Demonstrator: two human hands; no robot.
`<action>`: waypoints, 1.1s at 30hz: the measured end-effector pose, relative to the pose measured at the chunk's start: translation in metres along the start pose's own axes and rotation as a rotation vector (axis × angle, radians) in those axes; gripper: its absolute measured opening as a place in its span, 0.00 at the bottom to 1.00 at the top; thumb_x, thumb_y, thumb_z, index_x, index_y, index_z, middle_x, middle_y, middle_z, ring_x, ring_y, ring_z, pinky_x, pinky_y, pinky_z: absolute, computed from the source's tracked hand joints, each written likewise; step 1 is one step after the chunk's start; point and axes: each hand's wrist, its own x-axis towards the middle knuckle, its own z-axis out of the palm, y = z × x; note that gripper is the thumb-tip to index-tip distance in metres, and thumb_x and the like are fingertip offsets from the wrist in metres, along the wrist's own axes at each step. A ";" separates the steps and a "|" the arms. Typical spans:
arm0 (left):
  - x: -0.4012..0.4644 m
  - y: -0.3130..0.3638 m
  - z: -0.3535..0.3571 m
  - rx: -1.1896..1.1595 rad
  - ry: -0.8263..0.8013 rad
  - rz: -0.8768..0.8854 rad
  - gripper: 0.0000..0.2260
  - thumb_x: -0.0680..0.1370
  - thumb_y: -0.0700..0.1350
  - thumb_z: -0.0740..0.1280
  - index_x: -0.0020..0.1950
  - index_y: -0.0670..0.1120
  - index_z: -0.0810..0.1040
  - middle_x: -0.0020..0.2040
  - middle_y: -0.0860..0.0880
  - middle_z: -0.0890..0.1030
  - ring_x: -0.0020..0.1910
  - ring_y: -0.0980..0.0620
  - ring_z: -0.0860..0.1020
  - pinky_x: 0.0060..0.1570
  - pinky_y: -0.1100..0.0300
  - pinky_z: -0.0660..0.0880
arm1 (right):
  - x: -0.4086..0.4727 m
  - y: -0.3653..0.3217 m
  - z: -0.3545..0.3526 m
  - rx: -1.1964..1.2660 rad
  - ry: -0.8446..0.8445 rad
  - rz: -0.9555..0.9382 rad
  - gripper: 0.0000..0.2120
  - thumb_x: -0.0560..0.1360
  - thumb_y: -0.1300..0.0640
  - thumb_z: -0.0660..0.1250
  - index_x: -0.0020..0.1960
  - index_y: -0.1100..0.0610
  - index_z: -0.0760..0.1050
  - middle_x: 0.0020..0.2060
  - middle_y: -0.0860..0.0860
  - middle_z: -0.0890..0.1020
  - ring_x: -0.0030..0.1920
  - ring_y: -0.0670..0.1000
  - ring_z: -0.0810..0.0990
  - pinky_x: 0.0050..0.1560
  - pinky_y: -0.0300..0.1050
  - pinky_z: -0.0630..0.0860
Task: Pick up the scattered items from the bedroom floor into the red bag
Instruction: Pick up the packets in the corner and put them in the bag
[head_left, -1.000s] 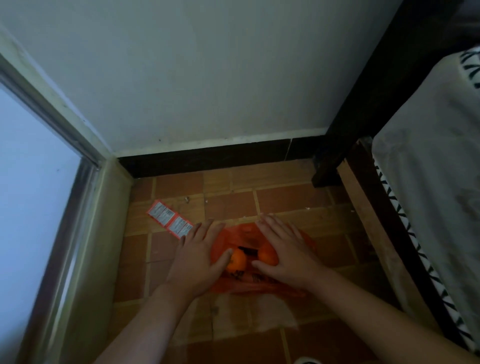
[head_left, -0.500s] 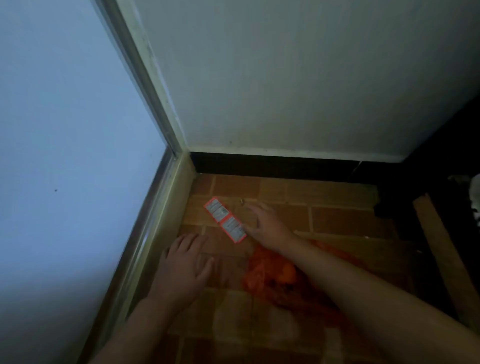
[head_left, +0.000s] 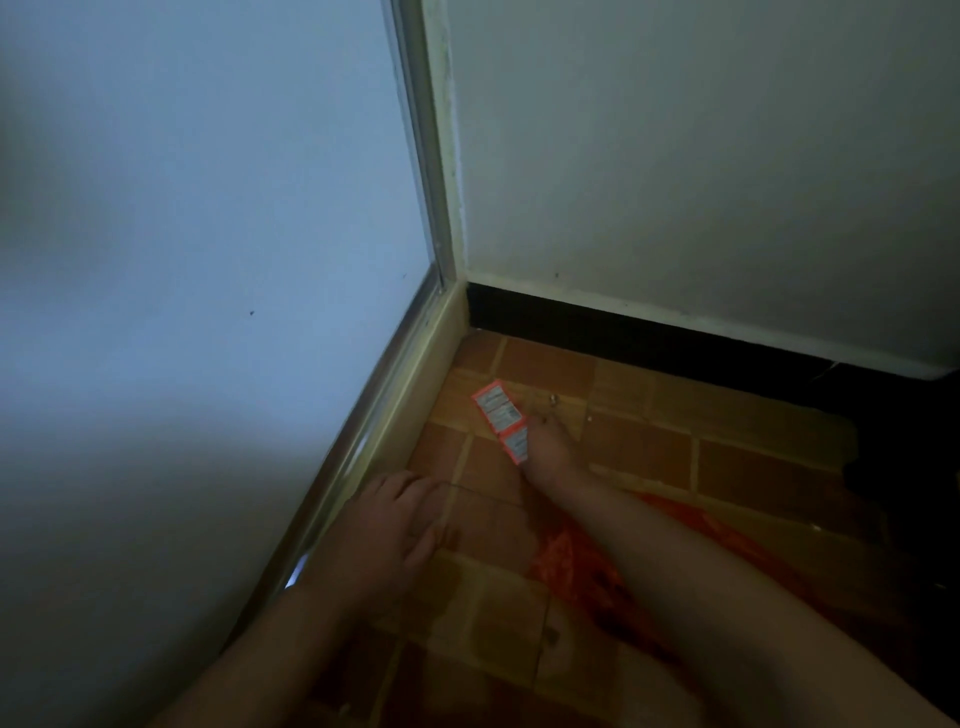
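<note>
A strip of red-edged sachets (head_left: 501, 420) lies on the brown tiled floor near the room's corner. My right hand (head_left: 550, 449) rests right beside its near end, fingertips touching the lower sachet; whether the fingers have closed on it is not clear. The red bag (head_left: 563, 564) lies crumpled on the floor under my right forearm, mostly hidden by it. My left hand (head_left: 387, 525) lies flat on the tiles beside the door frame, fingers together, holding nothing.
A glass door panel (head_left: 208, 260) with a metal frame (head_left: 415, 343) fills the left. A pale wall with a black skirting board (head_left: 649, 338) closes the back. Small specks of debris (head_left: 553, 399) lie on the tiles past the sachets.
My view has swung left toward the door. My right hand left the bag and reached forward to the sachet strip. My left hand came off the bag onto the floor by the frame.
</note>
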 end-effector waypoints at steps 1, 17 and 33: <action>0.000 0.000 -0.001 0.009 0.008 -0.002 0.26 0.79 0.59 0.59 0.74 0.51 0.74 0.69 0.51 0.76 0.66 0.50 0.74 0.62 0.55 0.72 | 0.000 0.001 -0.001 0.038 0.021 0.009 0.29 0.77 0.47 0.72 0.73 0.57 0.69 0.71 0.60 0.71 0.68 0.61 0.74 0.67 0.51 0.73; 0.049 0.067 0.004 -0.105 0.182 0.039 0.28 0.79 0.47 0.71 0.78 0.50 0.67 0.69 0.49 0.75 0.66 0.48 0.74 0.64 0.51 0.75 | -0.093 0.033 -0.056 0.211 0.433 -0.258 0.03 0.76 0.56 0.74 0.47 0.55 0.85 0.42 0.47 0.76 0.48 0.51 0.77 0.43 0.47 0.72; 0.050 0.160 0.034 -0.142 0.105 0.413 0.17 0.81 0.60 0.59 0.59 0.56 0.84 0.53 0.58 0.84 0.53 0.56 0.80 0.57 0.51 0.77 | -0.214 0.099 -0.080 0.514 0.600 -0.287 0.05 0.72 0.58 0.79 0.44 0.51 0.84 0.41 0.42 0.79 0.45 0.45 0.80 0.47 0.48 0.78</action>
